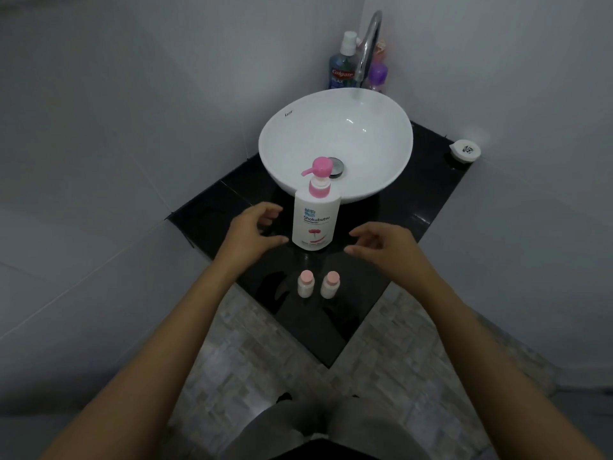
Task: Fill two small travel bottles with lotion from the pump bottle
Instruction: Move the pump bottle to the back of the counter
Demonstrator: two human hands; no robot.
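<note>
A white pump bottle (315, 215) with a pink pump head stands upright on the black counter (414, 207), just in front of the basin. Two small white travel bottles with pink caps on stand side by side nearer to me: the left one (305, 283) and the right one (329, 284). My left hand (253, 232) hovers left of the pump bottle, fingers apart and curled, not touching it. My right hand (384, 244) hovers to its right, also open and holding nothing.
A white bowl basin (335, 144) with a chrome tap (368, 48) fills the back of the counter. A mouthwash bottle (341, 66) and a purple bottle (378, 76) stand behind it. A small white round lid-like object (465, 150) lies at the counter's right corner. Tiled floor lies below.
</note>
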